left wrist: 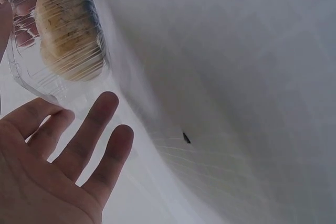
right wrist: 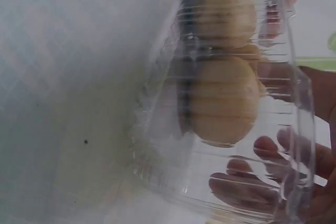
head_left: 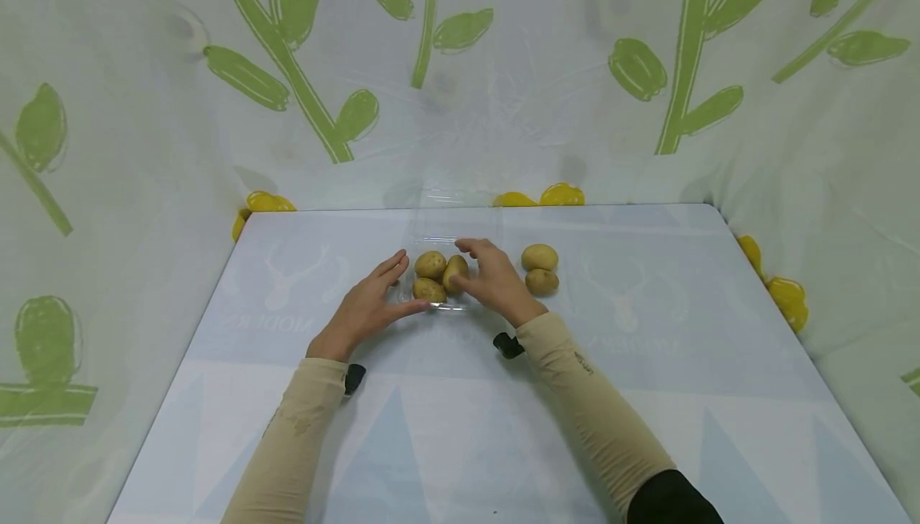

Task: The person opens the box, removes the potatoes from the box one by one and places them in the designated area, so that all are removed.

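Leaf-printed sheeting rises behind everything, green stems and yellow blooms all over it! Below it spreads the pale worktop, patterned with blue triangles. Toward its far edge sits the clear plastic container, three potatoes inside. And look at the left hand: fingers spread, touching the container's left side, thumb along the near rim, no clenched grip. Over the right side comes the right hand, fingers bent but well apart, thumb against the elongated potato! Just right of that hand, two loose potatoes, the rear one bigger than the front one.
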Demonstrator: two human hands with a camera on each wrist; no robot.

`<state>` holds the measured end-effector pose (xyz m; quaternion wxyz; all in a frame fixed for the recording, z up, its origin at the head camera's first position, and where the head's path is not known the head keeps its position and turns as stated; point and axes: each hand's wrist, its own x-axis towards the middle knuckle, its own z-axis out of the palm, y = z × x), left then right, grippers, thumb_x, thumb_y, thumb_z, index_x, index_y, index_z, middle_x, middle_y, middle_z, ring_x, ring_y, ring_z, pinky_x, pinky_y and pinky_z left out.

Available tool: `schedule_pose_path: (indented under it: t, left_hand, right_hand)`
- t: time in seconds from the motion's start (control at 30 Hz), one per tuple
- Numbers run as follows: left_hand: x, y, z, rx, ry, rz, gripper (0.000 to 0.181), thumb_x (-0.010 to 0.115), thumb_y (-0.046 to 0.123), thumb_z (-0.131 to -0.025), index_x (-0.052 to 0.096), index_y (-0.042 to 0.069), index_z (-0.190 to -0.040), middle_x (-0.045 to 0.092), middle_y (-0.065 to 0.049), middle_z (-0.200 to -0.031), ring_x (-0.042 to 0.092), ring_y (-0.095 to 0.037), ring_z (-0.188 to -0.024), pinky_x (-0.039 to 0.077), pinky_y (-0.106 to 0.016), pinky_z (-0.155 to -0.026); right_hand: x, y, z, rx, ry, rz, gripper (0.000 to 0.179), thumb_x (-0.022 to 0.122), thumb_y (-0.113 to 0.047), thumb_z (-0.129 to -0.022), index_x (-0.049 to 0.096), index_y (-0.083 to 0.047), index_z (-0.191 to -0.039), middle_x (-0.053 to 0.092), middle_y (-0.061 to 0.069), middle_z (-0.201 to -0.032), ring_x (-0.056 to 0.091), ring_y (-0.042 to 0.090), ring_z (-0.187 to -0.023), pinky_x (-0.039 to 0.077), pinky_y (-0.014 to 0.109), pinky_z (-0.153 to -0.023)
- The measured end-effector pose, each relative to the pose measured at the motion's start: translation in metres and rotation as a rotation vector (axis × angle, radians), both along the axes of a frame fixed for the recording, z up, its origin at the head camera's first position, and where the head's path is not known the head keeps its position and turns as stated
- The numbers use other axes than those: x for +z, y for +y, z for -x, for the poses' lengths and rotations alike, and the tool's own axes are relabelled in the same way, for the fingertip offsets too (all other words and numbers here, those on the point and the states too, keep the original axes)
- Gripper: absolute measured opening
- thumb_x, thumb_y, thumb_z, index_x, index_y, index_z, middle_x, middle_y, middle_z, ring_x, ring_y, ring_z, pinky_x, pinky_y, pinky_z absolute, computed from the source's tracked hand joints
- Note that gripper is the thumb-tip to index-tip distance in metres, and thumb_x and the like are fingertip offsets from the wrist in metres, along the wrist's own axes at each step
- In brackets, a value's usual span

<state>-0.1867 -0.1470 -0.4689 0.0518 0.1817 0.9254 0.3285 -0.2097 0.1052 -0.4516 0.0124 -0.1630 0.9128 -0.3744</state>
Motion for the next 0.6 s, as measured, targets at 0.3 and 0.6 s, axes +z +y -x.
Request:
schedule_pose_path:
  t: [0.3,0.6]
  left_hand:
    - [-0.0018,-0.0010,0.0009,-0.002,0.012,0.003,0.101,0.073,0.065,-0.083,0.035,0.010,-0.159,0.023,0.005,-0.167,0.029,-0.024,-0.150,0.032,-0.052,-0.118]
    - [-0.0023,-0.0008,0.0009,-0.001,0.021,0.005,0.099,0.076,0.060,-0.084,0.035,0.009,-0.158,0.024,0.004,-0.167,0.028,-0.024,-0.151,0.032,-0.052,-0.118]
  right_hand:
    - [0.0010,-0.0062,0.0037,0.038,-0.034,-0.139,0.061,0.083,-0.023,-0.088,0.057,-0.003,-0.140,0.056,0.013,-0.141,0.054,0.028,-0.129,0.044,0.039,-0.110]
    - [-0.0054,-0.0106,0.0052,0.045,0.000,-0.186,0.058,0.086,-0.023,-0.085,0.062,-0.003,-0.134,0.056,0.013,-0.138,0.057,0.030,-0.125,0.046,0.041,-0.108]
